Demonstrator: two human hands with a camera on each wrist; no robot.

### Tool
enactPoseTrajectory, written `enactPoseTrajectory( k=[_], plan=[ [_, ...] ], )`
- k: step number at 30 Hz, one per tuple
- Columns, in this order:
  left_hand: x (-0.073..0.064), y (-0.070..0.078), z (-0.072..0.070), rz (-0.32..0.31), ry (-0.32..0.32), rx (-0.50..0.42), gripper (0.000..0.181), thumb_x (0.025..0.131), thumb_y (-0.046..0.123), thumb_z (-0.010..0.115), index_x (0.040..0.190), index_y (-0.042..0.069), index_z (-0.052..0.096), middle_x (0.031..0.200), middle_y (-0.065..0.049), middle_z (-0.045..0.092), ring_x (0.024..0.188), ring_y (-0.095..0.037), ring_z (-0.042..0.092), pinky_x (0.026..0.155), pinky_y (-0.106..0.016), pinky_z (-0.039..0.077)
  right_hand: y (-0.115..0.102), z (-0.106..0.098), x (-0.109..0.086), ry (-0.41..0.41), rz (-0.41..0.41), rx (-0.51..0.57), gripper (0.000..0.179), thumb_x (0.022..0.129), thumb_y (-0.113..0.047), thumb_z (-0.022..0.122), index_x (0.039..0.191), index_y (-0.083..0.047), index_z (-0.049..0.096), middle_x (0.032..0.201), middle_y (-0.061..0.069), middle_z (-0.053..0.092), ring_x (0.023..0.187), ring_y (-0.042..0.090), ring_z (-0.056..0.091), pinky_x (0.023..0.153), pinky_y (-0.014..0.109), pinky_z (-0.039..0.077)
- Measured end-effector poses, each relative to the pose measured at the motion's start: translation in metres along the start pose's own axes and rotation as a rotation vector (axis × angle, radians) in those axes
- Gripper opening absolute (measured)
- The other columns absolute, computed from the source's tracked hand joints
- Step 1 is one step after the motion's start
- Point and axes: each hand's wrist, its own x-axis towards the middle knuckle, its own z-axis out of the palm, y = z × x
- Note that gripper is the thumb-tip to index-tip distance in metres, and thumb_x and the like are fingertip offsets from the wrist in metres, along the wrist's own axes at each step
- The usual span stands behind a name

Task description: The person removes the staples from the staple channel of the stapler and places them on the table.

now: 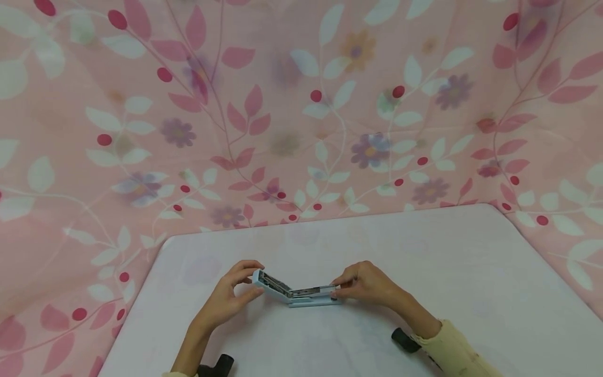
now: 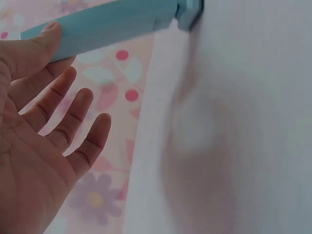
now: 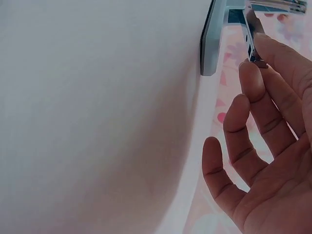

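A light blue stapler point(image 1: 313, 301) stands on the white table in the head view, its top arm swung far back to the left so that the metal inside shows. My left hand point(image 1: 231, 293) grips the end of that raised arm between thumb and fingers. The same blue arm point(image 2: 112, 27) crosses the top of the left wrist view, with the other fingers spread below it. On the right, my right hand point(image 1: 369, 283) pinches the front end of the metal staple rail point(image 3: 253, 36), which is lifted off the blue base point(image 3: 212, 44).
The white table point(image 1: 377, 241) has rounded far corners. A pink floral cloth point(image 1: 282, 131) hangs behind and around it. Black pieces, on the left point(image 1: 221, 365) and the right point(image 1: 405, 340), sit by the wrists.
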Motion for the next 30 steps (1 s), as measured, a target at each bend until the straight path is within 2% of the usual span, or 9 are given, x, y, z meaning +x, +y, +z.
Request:
enactPoseTrajectory(
  k=[6, 14, 20, 25, 30],
  plan=[
    [-0.013, -0.012, -0.007, -0.082, -0.040, -0.046, 0.036, 0.084, 0.009, 0.080, 0.117, 0.006, 0.068, 0.127, -0.006, 0.057, 0.115, -0.019, 0.051, 0.087, -0.037, 0.048, 0.003, -0.005, -0.004, -0.010, 0.001, 0.026, 0.023, 0.080, -0.024, 0.084, 0.099, -0.011, 0.080, 0.075, -0.015, 0.067, 0.063, 0.003, 0.055, 0.055, 0.021, 0.045],
    [-0.017, -0.023, -0.012, -0.117, -0.073, -0.019, 0.036, 0.079, 0.013, 0.084, 0.112, 0.018, 0.069, 0.122, -0.006, 0.059, 0.110, -0.018, 0.053, 0.085, -0.040, 0.049, 0.005, -0.006, -0.005, -0.013, -0.004, 0.037, 0.024, 0.081, -0.025, 0.083, 0.098, -0.010, 0.080, 0.073, -0.014, 0.066, 0.063, 0.002, 0.055, 0.054, 0.021, 0.045],
    [-0.019, -0.029, -0.015, -0.168, -0.115, -0.021, 0.035, 0.078, 0.018, 0.085, 0.110, 0.017, 0.070, 0.120, -0.005, 0.061, 0.107, -0.018, 0.055, 0.085, -0.040, 0.048, 0.004, -0.007, -0.004, -0.027, 0.004, 0.036, 0.022, 0.080, -0.025, 0.084, 0.098, -0.012, 0.080, 0.073, -0.014, 0.067, 0.063, 0.003, 0.056, 0.054, 0.021, 0.045],
    [-0.018, -0.031, -0.017, -0.174, -0.137, -0.015, 0.036, 0.078, 0.023, 0.085, 0.111, 0.018, 0.071, 0.122, -0.004, 0.062, 0.109, -0.018, 0.055, 0.086, -0.036, 0.047, 0.002, -0.007, -0.003, -0.045, 0.029, 0.051, 0.023, 0.080, -0.026, 0.084, 0.097, -0.012, 0.080, 0.074, -0.013, 0.067, 0.064, 0.005, 0.056, 0.055, 0.021, 0.045],
    [-0.017, -0.033, -0.016, -0.166, -0.127, -0.044, 0.034, 0.081, 0.021, 0.082, 0.114, 0.017, 0.072, 0.122, -0.005, 0.064, 0.107, -0.017, 0.058, 0.085, -0.035, 0.049, 0.000, -0.009, -0.003, -0.057, 0.037, 0.072, 0.024, 0.079, -0.025, 0.085, 0.096, -0.010, 0.080, 0.074, -0.012, 0.067, 0.064, 0.006, 0.057, 0.055, 0.021, 0.046]
  ],
)
